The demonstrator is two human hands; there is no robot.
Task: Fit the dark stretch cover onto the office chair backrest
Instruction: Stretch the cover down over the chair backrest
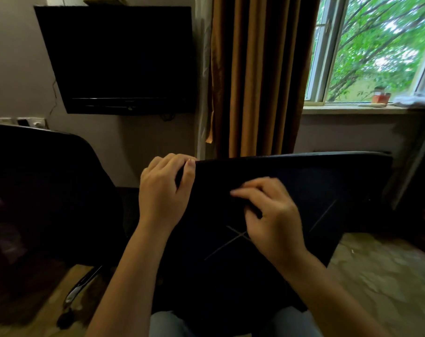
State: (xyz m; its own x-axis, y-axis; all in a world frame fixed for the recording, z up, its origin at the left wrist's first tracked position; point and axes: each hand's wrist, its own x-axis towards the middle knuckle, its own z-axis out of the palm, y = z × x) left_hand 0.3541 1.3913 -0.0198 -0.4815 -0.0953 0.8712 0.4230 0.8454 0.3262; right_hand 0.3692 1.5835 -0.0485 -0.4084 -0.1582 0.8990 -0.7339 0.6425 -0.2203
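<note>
Cover: the dark stretch cover (328,190), a flat panel of black fabric with faint pale crossed lines, is held up over the person's lap with its top edge taut and nearly level.
Left hand: the left hand (161,190) grips the upper left corner of the cover, fingers curled over the top edge, thumb on the near face.
Right hand: the right hand (272,215) lies on the near face near the middle. It is blurred; fingers and thumb appear to pinch a fold of fabric.
Chair: the black padded office chair backrest (48,190) stands to the left, apart from the cover, above a chrome base leg (82,285).
Surroundings: a black wall-mounted flat screen (119,59), a brown pleated curtain (255,76) and a white-framed window (376,45) lie beyond.
Step in hand: judged as preparation, namely locating and spreading the cover's opening. No part is on the backrest yet.
Next move: turn the open hem toward the backrest top, hook one corner over it, then stretch across and pull down evenly.
Caution: which edge carries the opening cannot be told.
</note>
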